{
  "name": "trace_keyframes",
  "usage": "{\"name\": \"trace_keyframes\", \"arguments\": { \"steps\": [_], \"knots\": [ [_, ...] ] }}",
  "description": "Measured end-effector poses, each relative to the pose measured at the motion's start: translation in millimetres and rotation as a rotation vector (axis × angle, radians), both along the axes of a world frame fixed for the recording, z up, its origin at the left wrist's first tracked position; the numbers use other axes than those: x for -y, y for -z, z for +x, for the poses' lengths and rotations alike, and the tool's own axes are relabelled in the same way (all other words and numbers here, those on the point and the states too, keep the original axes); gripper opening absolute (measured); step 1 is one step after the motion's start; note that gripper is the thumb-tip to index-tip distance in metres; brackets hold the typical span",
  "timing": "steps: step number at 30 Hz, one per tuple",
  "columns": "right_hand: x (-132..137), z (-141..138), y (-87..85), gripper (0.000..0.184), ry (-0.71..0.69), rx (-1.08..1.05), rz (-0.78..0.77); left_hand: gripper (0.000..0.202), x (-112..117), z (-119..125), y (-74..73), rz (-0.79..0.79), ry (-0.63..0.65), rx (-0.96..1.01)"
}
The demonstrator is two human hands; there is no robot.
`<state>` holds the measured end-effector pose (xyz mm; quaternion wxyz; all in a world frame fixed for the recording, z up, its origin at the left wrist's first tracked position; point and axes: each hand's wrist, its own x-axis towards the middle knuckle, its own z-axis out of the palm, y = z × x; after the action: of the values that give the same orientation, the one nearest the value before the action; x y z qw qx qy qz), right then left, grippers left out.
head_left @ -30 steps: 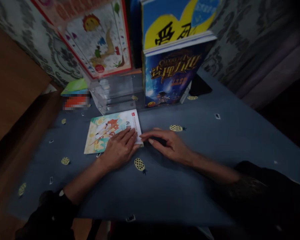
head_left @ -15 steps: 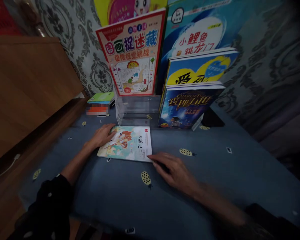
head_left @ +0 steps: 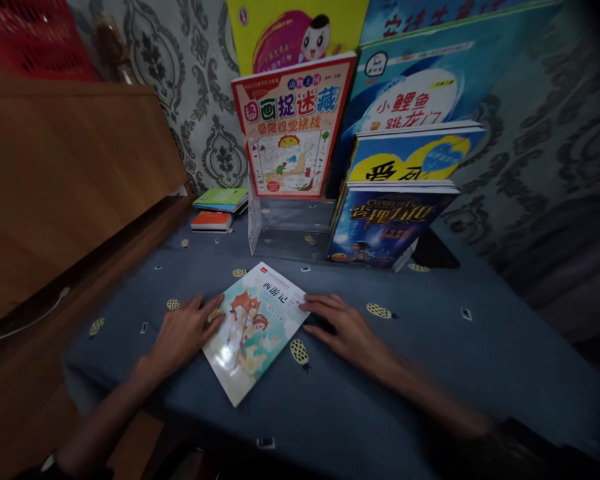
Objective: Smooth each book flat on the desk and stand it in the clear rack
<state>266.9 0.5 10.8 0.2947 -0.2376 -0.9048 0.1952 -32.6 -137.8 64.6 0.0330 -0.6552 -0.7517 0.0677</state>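
A thin illustrated picture book [head_left: 260, 333] lies flat on the blue tablecloth, turned at a slant with its cover up. My left hand [head_left: 183, 333] grips its left edge, fingers over the cover near the rim. At the opposite side, my right hand [head_left: 347, 330] pinches the right corner between thumb and fingers. Behind the book stands a clear acrylic rack [head_left: 290, 230]. Its tiers hold a red-bordered activity book [head_left: 293, 133] on the left and a dark blue book [head_left: 387, 223] in front on the right.
Taller books, among them a teal one [head_left: 410, 87], rise at the back of the rack. A small stack of books with an orange one [head_left: 211, 221] sits back left, near a wooden cabinet [head_left: 80, 187]. A dark flat object [head_left: 435, 250] lies right of the rack.
The picture book has turned from sideways to a slant, its title now closer to upright. My left hand has come nearer along its edge; my right hand stays at the right corner.
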Motion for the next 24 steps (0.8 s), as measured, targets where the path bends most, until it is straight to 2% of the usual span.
{"name": "trace_keyframes", "arguments": {
  "steps": [5,9,14,18,21,24],
  "knots": [
    [-32.1,-13.0,10.1,0.033,-0.07,0.032,0.0,0.042,6.6,2.1,22.3,0.156,0.022,0.089],
    [-51.9,-21.4,11.0,0.035,-0.079,0.053,0.013,0.04,-1.1,5.2,28.9,0.225,0.086,0.149],
    [-71.2,-29.8,14.6,0.036,-0.027,0.042,0.058,0.042,-15.1,19.4,28.9,0.203,0.128,0.124],
    [-78.4,-33.4,17.6,0.034,0.017,0.013,0.068,0.044,-21.8,26.1,22.6,0.19,0.155,0.088],
    [-75.6,-34.7,18.9,0.033,0.042,-0.008,0.068,0.041,-30.6,22.5,16.2,0.183,0.2,0.044],
    [-65.1,-33.9,19.6,0.034,0.055,-0.011,0.055,0.038,-51.9,11.5,15.3,0.199,0.26,0.03]
  ]
}}
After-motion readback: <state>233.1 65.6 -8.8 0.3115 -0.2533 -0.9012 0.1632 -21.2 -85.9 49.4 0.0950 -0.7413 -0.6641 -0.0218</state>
